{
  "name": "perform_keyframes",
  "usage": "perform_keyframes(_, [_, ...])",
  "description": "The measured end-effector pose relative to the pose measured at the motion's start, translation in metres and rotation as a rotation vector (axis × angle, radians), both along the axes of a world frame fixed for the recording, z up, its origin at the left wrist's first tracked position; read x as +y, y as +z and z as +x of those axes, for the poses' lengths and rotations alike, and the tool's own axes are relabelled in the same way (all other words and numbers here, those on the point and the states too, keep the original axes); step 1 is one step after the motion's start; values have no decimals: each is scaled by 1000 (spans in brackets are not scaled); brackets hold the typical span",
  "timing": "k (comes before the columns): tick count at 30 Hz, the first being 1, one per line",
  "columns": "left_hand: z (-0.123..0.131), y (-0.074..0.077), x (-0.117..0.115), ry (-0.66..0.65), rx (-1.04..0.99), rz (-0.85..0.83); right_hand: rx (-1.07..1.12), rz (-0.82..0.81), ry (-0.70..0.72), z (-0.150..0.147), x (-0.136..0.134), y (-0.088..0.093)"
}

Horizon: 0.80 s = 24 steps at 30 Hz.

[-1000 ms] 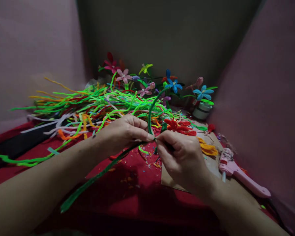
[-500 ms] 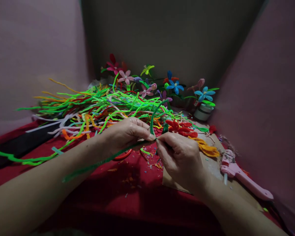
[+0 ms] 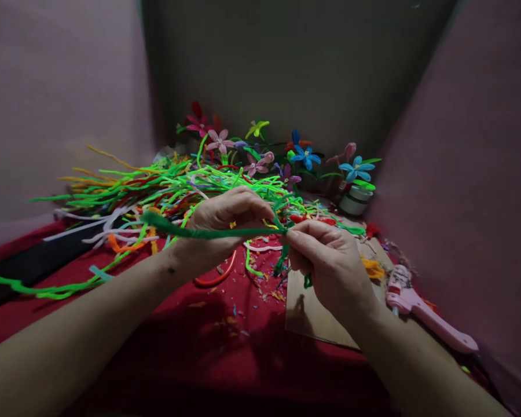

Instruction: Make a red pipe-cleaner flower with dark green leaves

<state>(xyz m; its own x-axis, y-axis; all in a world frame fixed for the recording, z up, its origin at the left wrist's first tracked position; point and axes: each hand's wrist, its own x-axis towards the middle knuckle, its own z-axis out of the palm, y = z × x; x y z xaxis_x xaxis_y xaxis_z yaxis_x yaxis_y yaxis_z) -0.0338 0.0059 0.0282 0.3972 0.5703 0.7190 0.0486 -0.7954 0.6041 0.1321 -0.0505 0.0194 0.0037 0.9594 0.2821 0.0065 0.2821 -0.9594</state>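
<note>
My right hand (image 3: 330, 258) pinches a dark green pipe cleaner (image 3: 217, 233) between thumb and fingers, close to a twisted joint. From that pinch one long fuzzy length runs left, passing in front of my left hand (image 3: 226, 223). My left fingers arch over with their tips closed at a shorter green strand by the joint; the left thumb is partly hidden behind the long length. More dark green loops hang below the joint, beside and under my right fingers.
Behind my hands spreads a heap of bright pipe cleaners (image 3: 156, 182). Several pipe-cleaner flowers (image 3: 306, 156) stand at the back, by a small jar (image 3: 356, 200). A pink glue gun (image 3: 434, 321) lies right, near a board (image 3: 316, 313). Scraps dot the red cloth (image 3: 200, 347).
The long green length has swung up from slanting down-left to nearly level. My left hand has lifted and its fingers have arched; my right hand has shifted slightly right and keeps its pinch.
</note>
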Motion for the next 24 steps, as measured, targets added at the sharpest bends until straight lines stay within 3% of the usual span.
perform_keyframes(4, [2,0,-6,21,135,235,106,-76,117,1,4,-3])
perform_keyframes(11, [2,-2,-6,-22,168,218,19,-84,128,-1,3,-3])
perform_keyframes(14, [0,-2,-5,-10,269,226,-91,-67,83,-3,-1,-1])
perform_keyframes(17, [-1,3,-7,-7,362,1,-317,67,-2,-5,-8,-1])
perform_keyframes(21, [-2,11,-11,-173,364,-573,-701,477,-162,-7,-17,-3])
perform_keyframes(24, [-3,12,-10,-228,302,-746,-819,620,-229,-7,-18,-4])
